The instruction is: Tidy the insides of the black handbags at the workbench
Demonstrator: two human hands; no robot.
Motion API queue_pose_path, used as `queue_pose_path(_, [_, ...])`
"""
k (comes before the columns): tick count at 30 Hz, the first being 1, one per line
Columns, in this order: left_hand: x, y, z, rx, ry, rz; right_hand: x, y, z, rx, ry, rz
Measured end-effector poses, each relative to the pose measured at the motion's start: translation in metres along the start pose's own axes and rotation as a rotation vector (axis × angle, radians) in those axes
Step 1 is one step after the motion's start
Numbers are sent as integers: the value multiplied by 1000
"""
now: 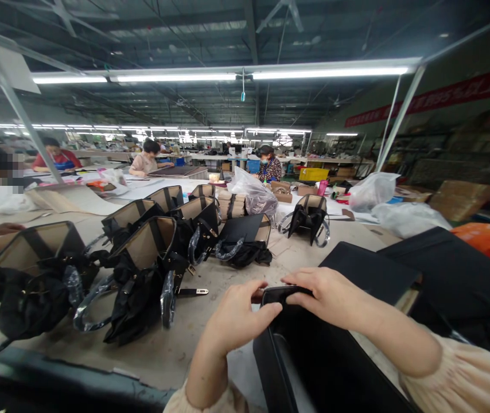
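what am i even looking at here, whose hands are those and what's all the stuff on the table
This is one picture from a camera worn on a person's head, looking forward and down, so the two bare hands at the bottom are the wearer's own. The left hand and right hand both grip the top edge of a black bag right in front of them. On the long worktable stand rows of tan and black handbags, their handles wrapped in clear plastic, plus plastic sacks and flat black panels. Farther back, other people sit at their own tables under strip lights.
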State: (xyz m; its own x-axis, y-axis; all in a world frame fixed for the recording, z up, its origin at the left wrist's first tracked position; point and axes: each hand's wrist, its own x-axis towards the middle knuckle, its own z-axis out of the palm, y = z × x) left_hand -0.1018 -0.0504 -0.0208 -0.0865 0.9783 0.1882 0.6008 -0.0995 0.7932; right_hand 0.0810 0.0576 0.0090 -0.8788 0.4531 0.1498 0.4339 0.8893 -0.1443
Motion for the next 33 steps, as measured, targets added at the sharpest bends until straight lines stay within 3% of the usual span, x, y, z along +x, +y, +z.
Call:
queue_pose_path(6, [-4,2,-8,43,-90,41,15,-19,3,-22,15,-142])
queue_pose_path(16, [-2,-4,-2,150,-64,61,28,-24,11,-213,20,-296])
queue_pose_path(26, [-1,-6,0,211,-87,50,18,-16,2,-106,-23,-216])
queue_pose_path(33, [0,-7,0,174,-120,23,15,-7,11,0,16,-150])
